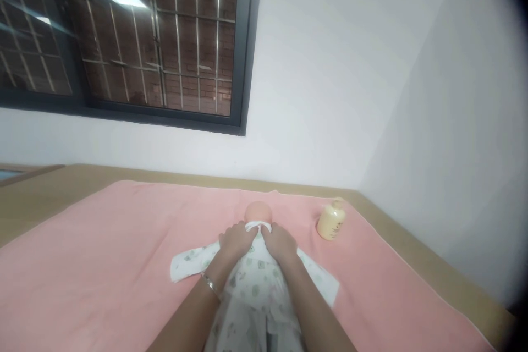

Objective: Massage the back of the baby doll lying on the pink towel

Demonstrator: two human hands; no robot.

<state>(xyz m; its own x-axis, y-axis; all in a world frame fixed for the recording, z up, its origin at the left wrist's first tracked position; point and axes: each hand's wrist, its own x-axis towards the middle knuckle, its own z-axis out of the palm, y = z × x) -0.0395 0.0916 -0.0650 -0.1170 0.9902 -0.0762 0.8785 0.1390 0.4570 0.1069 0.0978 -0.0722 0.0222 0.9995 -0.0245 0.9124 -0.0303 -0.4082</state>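
Gripping the printed baby garment point(254, 286) near its neckline, you have both hands raised to the same level just below the doll's smooth, rounded head point(258, 212). Your left hand point(238, 239) has its thumb and curled fingers closed on the fabric at one side of the white collar point(253, 225), and your right hand point(282, 242) grasps the opposite side in the same way, the two thumbs pointing inward and close together. The garment, white with small green motifs, lies in front of you on the pink sheet point(82, 264), between your forearms, its lower part blurred near the bottom edge of the view. Its left sleeve point(192, 264) spreads flat beyond your left wrist, where you wear a bracelet point(211, 285), while its right sleeve point(320, 278) slants out past your right forearm. To the right of the doll's head, well apart from your hands, a pale yellow pump bottle point(331, 221) stands upright on the sheet. The sheet covers most of a wooden tabletop point(99, 171), which meets a white wall point(330, 66) below a dark-framed window point(243, 55) with metal bars.
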